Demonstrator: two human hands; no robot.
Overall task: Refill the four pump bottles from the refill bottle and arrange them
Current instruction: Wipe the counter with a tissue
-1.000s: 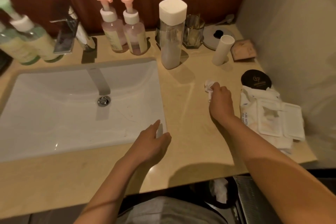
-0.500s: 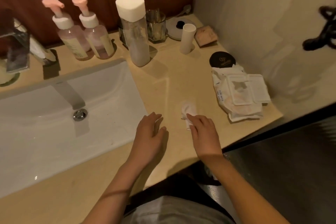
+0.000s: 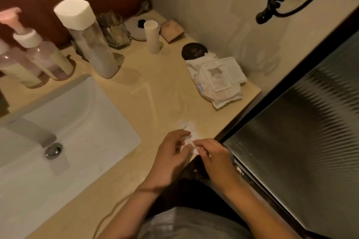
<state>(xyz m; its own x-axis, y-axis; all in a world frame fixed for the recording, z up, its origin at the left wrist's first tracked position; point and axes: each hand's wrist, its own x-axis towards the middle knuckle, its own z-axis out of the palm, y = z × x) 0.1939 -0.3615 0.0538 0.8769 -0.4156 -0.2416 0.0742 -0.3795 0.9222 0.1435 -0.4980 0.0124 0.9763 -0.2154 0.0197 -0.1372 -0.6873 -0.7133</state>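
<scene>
Pump bottles (image 3: 44, 58), two in view, stand far left beside the capped refill bottle (image 3: 91, 44). Refilling seems done, with only tidying left. Left hand (image 3: 171, 157) and right hand (image 3: 215, 159) both pinch a crumpled tissue (image 3: 187, 132) at the near edge of the counter (image 3: 155, 93).

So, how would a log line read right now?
left hand / right hand: both pinch crumpled tissue | where: counter front edge | refill bottle: capped, upright | pink pump bottles: upright
</scene>
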